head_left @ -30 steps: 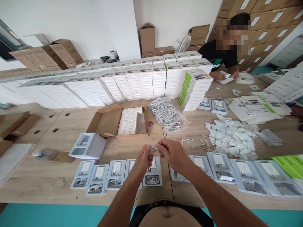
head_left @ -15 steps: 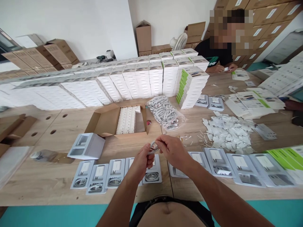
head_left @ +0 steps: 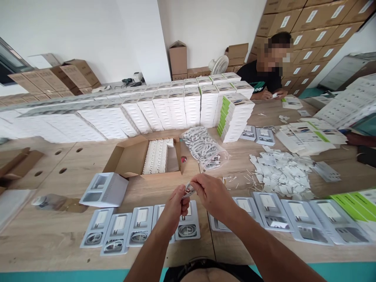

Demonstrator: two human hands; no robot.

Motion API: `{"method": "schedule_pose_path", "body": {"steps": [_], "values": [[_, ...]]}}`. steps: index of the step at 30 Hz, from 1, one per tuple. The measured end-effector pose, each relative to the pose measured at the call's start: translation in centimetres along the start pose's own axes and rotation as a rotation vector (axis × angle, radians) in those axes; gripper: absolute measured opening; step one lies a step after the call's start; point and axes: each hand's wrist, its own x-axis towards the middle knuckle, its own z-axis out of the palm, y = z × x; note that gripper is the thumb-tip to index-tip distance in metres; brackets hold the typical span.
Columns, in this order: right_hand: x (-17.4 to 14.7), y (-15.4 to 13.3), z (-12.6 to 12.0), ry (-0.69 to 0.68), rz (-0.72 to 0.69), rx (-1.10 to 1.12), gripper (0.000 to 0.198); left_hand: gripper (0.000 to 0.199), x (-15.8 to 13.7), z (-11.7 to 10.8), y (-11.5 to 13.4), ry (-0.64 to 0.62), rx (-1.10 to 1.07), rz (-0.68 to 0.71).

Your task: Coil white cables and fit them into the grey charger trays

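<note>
Both hands, left hand and right hand, are pinching shut on a small coiled cable, looking light, floppy and best gripped across its loops

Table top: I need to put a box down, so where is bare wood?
Bare wood lies on the table left of the open carton, around the holes, above the tray row. Crowded: right side, with paper scraps and trays.

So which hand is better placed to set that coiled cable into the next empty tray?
Probably right. Both hands pinch the coiled cable, but the right hand sits nearer the empty tray; the left hand hovers over filled trays.
</note>
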Motion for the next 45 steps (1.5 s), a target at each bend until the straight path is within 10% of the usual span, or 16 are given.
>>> {"method": "schedule_pose_path", "body": {"steps": [10,22,30,39,45], "values": [[0.4,-0.2,-0.1,-0.116,0.305,0.598,0.025,0.039,-0.1,0.0,0.4,-0.051,-0.043,0.087],[0.7,0.2,0.1,-0.139,0.366,0.74,0.03,0.042,-0.2,-0.1,0.7,0.004,0.203,0.261],[-0.6,1.0,1.8,-0.095,0.058,0.105,0.025,0.043,-0.6,-1.6,1.0,0.081,0.217,0.245],[-0.8,0.6,2.3,-0.086,-0.067,-0.271,0.026,0.042,-1.6,-2.8,2.6,-0.115,0.351,0.094],[-1.1,2.5,2.8,0.147,-0.392,-0.365,0.019,0.037,-1.5,-3.3,2.4,-0.35,0.224,-0.03]]}}
